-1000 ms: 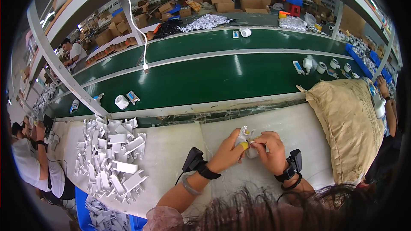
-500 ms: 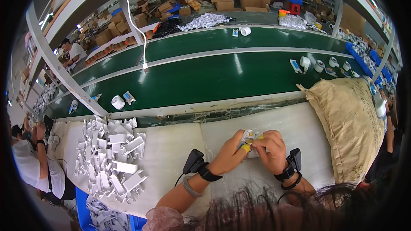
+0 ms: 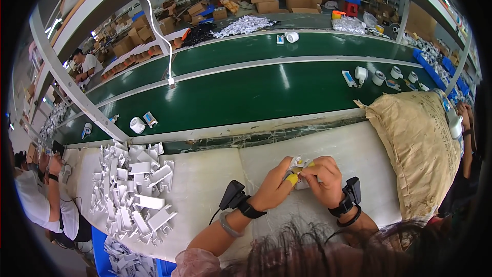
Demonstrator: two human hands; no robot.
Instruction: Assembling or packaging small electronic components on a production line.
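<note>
Above the pale work surface, my left hand point(image 3: 275, 185) is closed on a small white plastic part point(image 3: 297, 162). Close against it on the right, my right hand point(image 3: 326, 180) has its fingers pinched at the same part. Yellow covers show on some of the fingertips. Most of the part is hidden by my fingers, so its full shape cannot be made out. A pile of white plastic channel-shaped pieces point(image 3: 134, 190) lies to the left of my hands.
A green conveyor belt point(image 3: 220, 100) runs beyond the bench, carrying white round housings point(image 3: 137, 125). A large brown sack point(image 3: 417, 149) stands at the right. At lower left, a blue bin point(image 3: 98, 249) holds more white pieces. Co-workers work at both sides.
The items on the belt have shifted slightly to the left. My hands stay almost in place around the part, with small finger movements. The co-worker's hands at the left have moved.
</note>
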